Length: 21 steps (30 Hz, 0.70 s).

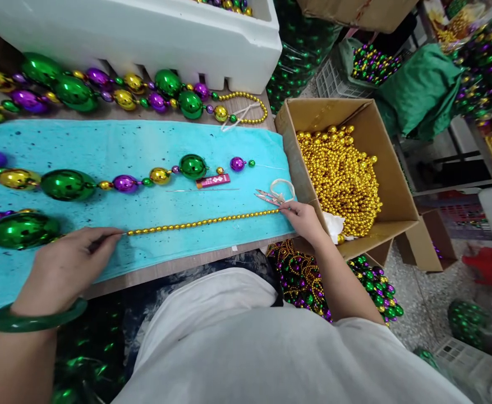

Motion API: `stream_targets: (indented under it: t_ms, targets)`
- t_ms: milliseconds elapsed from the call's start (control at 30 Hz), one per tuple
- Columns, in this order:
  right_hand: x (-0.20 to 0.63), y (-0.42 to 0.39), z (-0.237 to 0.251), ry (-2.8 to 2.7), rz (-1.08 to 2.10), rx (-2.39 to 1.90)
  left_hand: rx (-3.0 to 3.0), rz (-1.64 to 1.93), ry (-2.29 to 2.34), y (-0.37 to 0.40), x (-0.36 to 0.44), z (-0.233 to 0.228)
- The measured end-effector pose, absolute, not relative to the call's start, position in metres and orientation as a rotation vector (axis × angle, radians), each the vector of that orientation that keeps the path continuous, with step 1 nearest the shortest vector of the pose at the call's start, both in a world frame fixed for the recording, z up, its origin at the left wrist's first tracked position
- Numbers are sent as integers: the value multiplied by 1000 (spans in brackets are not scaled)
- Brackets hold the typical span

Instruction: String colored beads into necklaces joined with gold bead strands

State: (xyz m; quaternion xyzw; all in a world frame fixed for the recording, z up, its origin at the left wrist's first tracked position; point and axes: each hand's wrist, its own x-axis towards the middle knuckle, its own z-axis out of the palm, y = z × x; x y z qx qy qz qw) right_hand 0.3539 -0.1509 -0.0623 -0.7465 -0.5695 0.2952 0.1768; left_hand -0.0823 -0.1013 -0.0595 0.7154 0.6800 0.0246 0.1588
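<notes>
A string of small gold beads (203, 221) is stretched low over the blue cloth (212, 247) between my two hands. My left hand (71, 258), with a green bangle (37, 317) at the wrist, pinches its left end. At its right end, my right hand (303, 220) closes thumb and fingers on the beads, beside small scissors (271, 197) and a white cord loop (286, 188). Beyond the string lie a long needle (203, 191), a red packet (213, 180) and a strand with a large green bead (68, 185). Near my left hand rests another big green bead (22, 230).
Finished-looking bead strands (123, 100) run along the far table edge before a white foam box (145, 39). At right, a cardboard box (391, 151) holds a heap of gold bead strings (342, 185). More coloured beads (380, 289) sit low by my right arm.
</notes>
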Motion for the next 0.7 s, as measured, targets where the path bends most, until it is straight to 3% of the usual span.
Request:
stream_targets:
  t_ms: [400, 700]
  targets:
    - [354, -161, -90, -1629, 581, -2139, 2263, 269, 1760, -109, -81, -77]
    - [342, -175, -112, -1805, -25, -2251, 2327, 225, 1747, -115, -88, -73]
